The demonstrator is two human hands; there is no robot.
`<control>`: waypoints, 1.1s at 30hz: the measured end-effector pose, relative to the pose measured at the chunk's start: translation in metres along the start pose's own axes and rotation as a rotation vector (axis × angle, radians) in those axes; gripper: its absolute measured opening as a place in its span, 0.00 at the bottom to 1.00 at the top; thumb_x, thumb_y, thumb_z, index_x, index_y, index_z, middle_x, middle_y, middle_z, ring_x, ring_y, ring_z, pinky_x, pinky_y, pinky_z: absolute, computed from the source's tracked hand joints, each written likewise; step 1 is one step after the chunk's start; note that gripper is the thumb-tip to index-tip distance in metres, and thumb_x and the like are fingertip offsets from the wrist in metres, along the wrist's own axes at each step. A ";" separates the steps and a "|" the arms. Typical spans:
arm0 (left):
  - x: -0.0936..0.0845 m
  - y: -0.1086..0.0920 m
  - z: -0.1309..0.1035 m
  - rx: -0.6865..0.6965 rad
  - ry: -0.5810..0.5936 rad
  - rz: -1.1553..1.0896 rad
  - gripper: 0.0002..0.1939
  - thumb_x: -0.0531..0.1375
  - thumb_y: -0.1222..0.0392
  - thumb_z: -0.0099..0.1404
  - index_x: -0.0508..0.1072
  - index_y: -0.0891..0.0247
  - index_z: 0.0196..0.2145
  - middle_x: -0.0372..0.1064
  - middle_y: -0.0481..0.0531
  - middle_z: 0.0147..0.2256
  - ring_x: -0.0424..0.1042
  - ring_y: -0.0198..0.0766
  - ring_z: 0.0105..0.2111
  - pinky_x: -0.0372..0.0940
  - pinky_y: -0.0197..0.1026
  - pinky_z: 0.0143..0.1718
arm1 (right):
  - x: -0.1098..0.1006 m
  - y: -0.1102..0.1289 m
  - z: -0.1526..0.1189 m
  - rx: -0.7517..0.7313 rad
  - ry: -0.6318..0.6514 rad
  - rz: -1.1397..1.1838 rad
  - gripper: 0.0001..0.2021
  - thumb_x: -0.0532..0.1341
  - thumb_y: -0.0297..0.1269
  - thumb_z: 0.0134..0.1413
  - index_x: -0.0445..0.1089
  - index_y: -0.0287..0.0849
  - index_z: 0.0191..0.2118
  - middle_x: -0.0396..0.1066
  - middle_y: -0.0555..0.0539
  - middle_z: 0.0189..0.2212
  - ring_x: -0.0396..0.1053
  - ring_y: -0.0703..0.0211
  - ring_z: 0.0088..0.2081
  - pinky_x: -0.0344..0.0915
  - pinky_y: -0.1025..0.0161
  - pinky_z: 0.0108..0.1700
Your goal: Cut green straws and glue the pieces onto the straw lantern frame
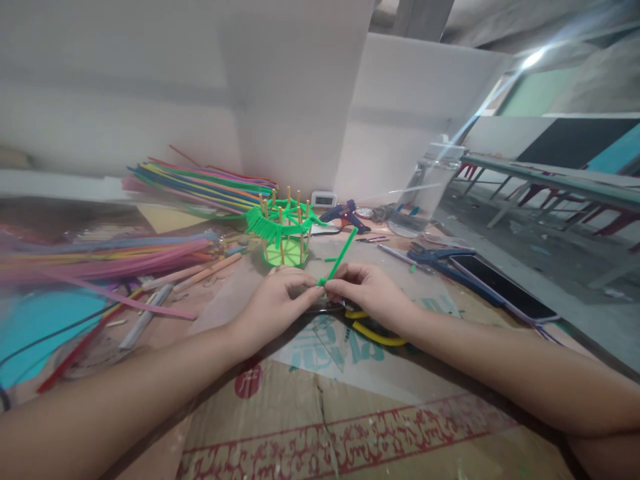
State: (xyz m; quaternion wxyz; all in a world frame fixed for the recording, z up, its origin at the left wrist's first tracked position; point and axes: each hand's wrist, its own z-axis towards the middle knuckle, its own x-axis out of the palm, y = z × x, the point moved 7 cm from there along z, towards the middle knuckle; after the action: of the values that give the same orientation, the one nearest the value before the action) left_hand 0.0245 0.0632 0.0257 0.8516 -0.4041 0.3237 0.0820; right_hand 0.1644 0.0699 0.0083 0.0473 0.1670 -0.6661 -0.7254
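A green pipe cleaner [344, 252] is pinched between the fingertips of my left hand [285, 291] and my right hand [367, 291]. Its lower end is bent into a small bundle where the fingertips meet, and its free end slants up to the right. Just beyond my left hand stands a small round frame [283, 233] of wooden sticks on a light green base, with green pipe cleaner wound around its upper part. Scissors with yellow handles [379, 333] lie beneath my right hand, partly hidden by it.
Bundles of coloured pipe cleaners [200, 190] lie at the left. A blue glue gun [345, 213], a small digital clock [324, 199] and a clear container [423, 190] stand at the back. Blue-handled pliers [450, 263] and a phone [503, 287] lie at the right.
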 end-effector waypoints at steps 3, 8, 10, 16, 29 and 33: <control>0.000 0.001 0.000 0.004 -0.002 0.023 0.11 0.58 0.56 0.67 0.79 0.59 0.32 0.76 0.49 0.33 0.72 0.40 0.38 0.61 0.43 0.43 | 0.002 -0.001 0.000 -0.016 0.027 -0.005 0.13 0.67 0.46 0.49 0.70 0.40 0.31 0.70 0.53 0.24 0.67 0.66 0.26 0.65 0.66 0.32; 0.004 0.002 -0.001 0.017 0.032 0.031 0.12 0.57 0.57 0.68 0.79 0.58 0.31 0.77 0.48 0.33 0.72 0.39 0.38 0.60 0.43 0.43 | 0.002 0.000 -0.001 -0.013 0.001 -0.084 0.15 0.67 0.47 0.49 0.71 0.40 0.32 0.70 0.52 0.24 0.67 0.64 0.26 0.65 0.65 0.32; 0.005 0.002 -0.001 0.024 0.047 0.021 0.12 0.57 0.56 0.69 0.79 0.58 0.33 0.77 0.48 0.34 0.72 0.39 0.38 0.60 0.43 0.43 | 0.001 0.000 -0.001 -0.006 -0.009 -0.109 0.15 0.67 0.47 0.48 0.71 0.39 0.31 0.70 0.52 0.24 0.67 0.64 0.26 0.65 0.64 0.32; 0.007 -0.002 0.000 0.040 0.110 -0.012 0.13 0.55 0.55 0.70 0.79 0.57 0.35 0.78 0.47 0.36 0.72 0.39 0.39 0.60 0.42 0.44 | 0.000 -0.001 0.001 0.018 -0.002 -0.096 0.15 0.66 0.48 0.49 0.69 0.40 0.29 0.68 0.53 0.21 0.65 0.65 0.24 0.62 0.66 0.29; 0.003 0.014 0.001 -0.120 0.026 0.004 0.10 0.58 0.56 0.66 0.78 0.60 0.36 0.78 0.49 0.36 0.74 0.40 0.37 0.65 0.40 0.41 | -0.007 -0.002 0.000 0.039 -0.060 -0.102 0.14 0.65 0.48 0.51 0.70 0.40 0.32 0.69 0.52 0.22 0.64 0.66 0.23 0.59 0.67 0.25; -0.001 0.008 0.000 -0.046 -0.031 0.036 0.12 0.56 0.55 0.68 0.78 0.59 0.39 0.76 0.51 0.41 0.72 0.42 0.44 0.63 0.44 0.48 | -0.008 0.000 0.000 0.020 -0.065 -0.134 0.16 0.65 0.50 0.52 0.69 0.40 0.30 0.68 0.52 0.22 0.63 0.67 0.22 0.58 0.67 0.24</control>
State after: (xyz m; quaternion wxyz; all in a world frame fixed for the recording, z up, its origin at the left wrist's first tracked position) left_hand 0.0205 0.0689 0.0214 0.8452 -0.4166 0.3158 0.1108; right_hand 0.1718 0.0719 0.0094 -0.0247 0.1880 -0.6619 -0.7252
